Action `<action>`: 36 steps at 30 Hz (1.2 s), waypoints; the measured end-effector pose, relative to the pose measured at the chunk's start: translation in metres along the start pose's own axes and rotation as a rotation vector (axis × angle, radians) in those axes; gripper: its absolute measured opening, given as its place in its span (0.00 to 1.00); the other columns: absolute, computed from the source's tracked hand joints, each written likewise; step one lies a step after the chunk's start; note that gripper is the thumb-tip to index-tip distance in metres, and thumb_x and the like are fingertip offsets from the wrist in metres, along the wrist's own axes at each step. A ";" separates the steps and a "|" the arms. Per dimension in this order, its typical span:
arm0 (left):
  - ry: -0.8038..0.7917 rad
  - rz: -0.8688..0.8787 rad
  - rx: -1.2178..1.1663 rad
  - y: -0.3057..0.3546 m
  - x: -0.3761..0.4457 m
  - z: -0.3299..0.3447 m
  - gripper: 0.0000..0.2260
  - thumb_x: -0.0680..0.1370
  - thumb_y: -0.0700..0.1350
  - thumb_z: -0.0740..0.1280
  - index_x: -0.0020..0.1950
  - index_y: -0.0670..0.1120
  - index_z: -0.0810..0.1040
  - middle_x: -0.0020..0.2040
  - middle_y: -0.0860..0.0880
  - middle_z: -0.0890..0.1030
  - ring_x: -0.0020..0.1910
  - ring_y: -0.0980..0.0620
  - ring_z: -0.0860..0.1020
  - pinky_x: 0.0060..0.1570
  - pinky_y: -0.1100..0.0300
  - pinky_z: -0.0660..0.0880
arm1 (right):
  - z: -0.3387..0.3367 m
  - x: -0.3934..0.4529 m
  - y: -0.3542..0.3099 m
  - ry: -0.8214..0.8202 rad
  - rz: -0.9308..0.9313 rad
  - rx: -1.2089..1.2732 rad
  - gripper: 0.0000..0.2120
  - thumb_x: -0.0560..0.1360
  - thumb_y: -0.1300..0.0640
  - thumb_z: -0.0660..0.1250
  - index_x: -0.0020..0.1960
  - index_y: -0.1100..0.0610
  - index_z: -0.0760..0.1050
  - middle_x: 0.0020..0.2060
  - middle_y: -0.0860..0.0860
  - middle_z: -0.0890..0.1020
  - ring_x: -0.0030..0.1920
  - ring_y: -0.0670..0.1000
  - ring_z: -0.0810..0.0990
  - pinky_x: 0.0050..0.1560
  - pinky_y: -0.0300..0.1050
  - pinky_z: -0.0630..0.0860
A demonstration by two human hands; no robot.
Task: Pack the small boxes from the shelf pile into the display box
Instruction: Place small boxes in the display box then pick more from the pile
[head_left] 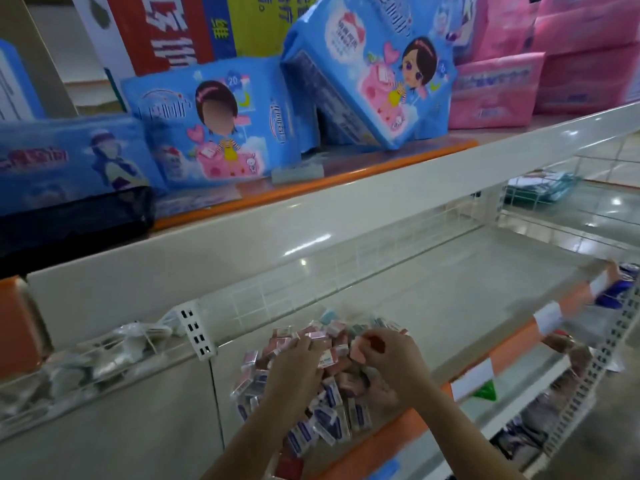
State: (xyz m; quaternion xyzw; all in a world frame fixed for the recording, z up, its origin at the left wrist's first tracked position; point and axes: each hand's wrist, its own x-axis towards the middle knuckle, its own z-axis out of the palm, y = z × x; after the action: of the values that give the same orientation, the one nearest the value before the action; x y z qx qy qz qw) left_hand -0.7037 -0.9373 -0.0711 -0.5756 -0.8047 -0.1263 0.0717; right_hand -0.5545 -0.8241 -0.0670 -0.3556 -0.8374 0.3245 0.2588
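Both hands in the heap of small pink, blue and white wrapped boxes [313, 379] on the cream shelf [433, 299]: left hand [298, 368] fingers curled among them, right hand [391, 355] pinching one pink box [358, 351]. Risk: a nudge could send boxes off the orange front edge (display box out of sight).

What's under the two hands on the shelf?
A pile of small boxes, pink ones and blue-and-white ones, on the shelf. The left hand and right hand cover the middle, so the boxes right beneath them are hidden.
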 end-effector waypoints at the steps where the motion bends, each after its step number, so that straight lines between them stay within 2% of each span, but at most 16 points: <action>1: 0.005 -0.002 -0.022 -0.004 -0.003 -0.002 0.20 0.78 0.46 0.61 0.70 0.54 0.66 0.67 0.54 0.69 0.65 0.53 0.68 0.60 0.60 0.66 | 0.001 0.000 -0.003 -0.003 0.006 0.071 0.04 0.74 0.54 0.67 0.42 0.50 0.79 0.35 0.44 0.81 0.36 0.39 0.77 0.37 0.31 0.72; 4: 0.013 -0.022 -0.045 -0.017 -0.015 -0.008 0.19 0.79 0.50 0.61 0.70 0.55 0.65 0.68 0.57 0.67 0.65 0.57 0.65 0.61 0.64 0.63 | 0.010 -0.002 -0.015 -0.070 -0.006 0.222 0.07 0.74 0.55 0.69 0.40 0.44 0.76 0.32 0.40 0.80 0.35 0.36 0.78 0.37 0.28 0.72; 8: 0.040 -0.085 -0.122 -0.043 -0.039 -0.024 0.21 0.77 0.56 0.62 0.70 0.55 0.67 0.66 0.57 0.69 0.63 0.57 0.66 0.60 0.65 0.64 | 0.036 -0.004 -0.035 -0.208 0.052 0.455 0.08 0.74 0.58 0.68 0.45 0.45 0.78 0.38 0.45 0.82 0.38 0.42 0.81 0.40 0.34 0.78; 11: 0.125 -0.143 -0.190 -0.059 -0.067 -0.043 0.17 0.74 0.44 0.70 0.62 0.48 0.76 0.58 0.50 0.77 0.58 0.49 0.73 0.56 0.67 0.64 | 0.059 -0.008 -0.055 -0.294 0.050 0.654 0.06 0.75 0.62 0.67 0.47 0.52 0.79 0.42 0.52 0.83 0.44 0.51 0.83 0.48 0.45 0.81; 13: 0.181 -0.194 -0.192 -0.073 -0.090 -0.053 0.16 0.68 0.36 0.74 0.55 0.44 0.81 0.51 0.46 0.80 0.51 0.46 0.77 0.51 0.68 0.65 | 0.076 -0.013 -0.071 -0.366 0.056 0.771 0.07 0.75 0.64 0.66 0.50 0.55 0.79 0.44 0.56 0.83 0.46 0.56 0.83 0.49 0.51 0.81; 15: 0.225 -0.271 -0.199 -0.086 -0.114 -0.066 0.15 0.68 0.35 0.73 0.53 0.44 0.81 0.51 0.47 0.80 0.51 0.48 0.77 0.51 0.67 0.66 | 0.094 -0.020 -0.089 -0.416 0.051 0.808 0.09 0.75 0.64 0.67 0.52 0.53 0.79 0.45 0.56 0.83 0.43 0.52 0.83 0.44 0.45 0.81; 18: 0.278 -0.377 -0.199 -0.109 -0.151 -0.082 0.15 0.71 0.37 0.72 0.56 0.46 0.80 0.54 0.48 0.78 0.54 0.50 0.75 0.52 0.65 0.69 | 0.122 -0.032 -0.120 -0.476 0.091 0.893 0.10 0.73 0.67 0.67 0.52 0.57 0.79 0.45 0.59 0.82 0.41 0.50 0.83 0.41 0.40 0.79; 21: 0.302 -0.475 -0.220 -0.129 -0.190 -0.101 0.15 0.72 0.37 0.71 0.58 0.46 0.79 0.54 0.48 0.78 0.54 0.50 0.75 0.52 0.62 0.71 | 0.150 -0.052 -0.154 -0.551 0.111 0.949 0.09 0.72 0.66 0.69 0.50 0.55 0.79 0.47 0.57 0.81 0.46 0.53 0.83 0.43 0.41 0.81; 25: 0.380 -0.555 -0.237 -0.158 -0.255 -0.128 0.14 0.72 0.37 0.71 0.57 0.46 0.80 0.52 0.50 0.78 0.51 0.50 0.76 0.51 0.62 0.72 | 0.185 -0.088 -0.207 -0.600 0.089 0.989 0.09 0.73 0.68 0.67 0.50 0.58 0.78 0.42 0.55 0.83 0.44 0.53 0.84 0.42 0.40 0.81; 30: 0.467 -0.623 -0.240 -0.192 -0.351 -0.160 0.14 0.71 0.37 0.71 0.56 0.48 0.80 0.50 0.56 0.76 0.47 0.55 0.77 0.46 0.64 0.74 | 0.231 -0.153 -0.276 -0.707 0.073 0.995 0.08 0.72 0.67 0.69 0.50 0.60 0.78 0.47 0.59 0.81 0.47 0.55 0.83 0.44 0.41 0.81; 33: 0.512 -0.669 -0.250 -0.213 -0.409 -0.175 0.14 0.71 0.37 0.72 0.55 0.47 0.80 0.48 0.60 0.73 0.44 0.57 0.75 0.44 0.76 0.70 | 0.262 -0.194 -0.317 -0.760 0.067 1.011 0.09 0.72 0.70 0.68 0.49 0.60 0.77 0.47 0.60 0.80 0.45 0.54 0.83 0.43 0.41 0.81; 34: 0.522 -0.691 -0.241 -0.220 -0.427 -0.179 0.15 0.70 0.37 0.72 0.55 0.47 0.80 0.48 0.60 0.73 0.43 0.57 0.75 0.43 0.76 0.69 | 0.272 -0.206 -0.330 -0.778 0.058 1.016 0.10 0.72 0.71 0.67 0.49 0.59 0.77 0.47 0.60 0.80 0.44 0.53 0.82 0.43 0.41 0.81; 36: 0.532 -0.713 -0.215 -0.235 -0.461 -0.186 0.15 0.69 0.36 0.73 0.54 0.46 0.80 0.49 0.55 0.77 0.43 0.54 0.77 0.43 0.69 0.72 | 0.291 -0.229 -0.352 -0.811 0.029 1.013 0.11 0.72 0.72 0.67 0.49 0.59 0.77 0.47 0.59 0.81 0.43 0.50 0.82 0.43 0.39 0.81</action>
State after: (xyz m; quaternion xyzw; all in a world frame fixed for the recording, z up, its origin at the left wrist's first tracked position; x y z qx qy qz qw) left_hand -0.7805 -1.4815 -0.0412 -0.2144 -0.8885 -0.3694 0.1676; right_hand -0.7580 -1.2929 -0.0484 -0.0498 -0.6073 0.7912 0.0532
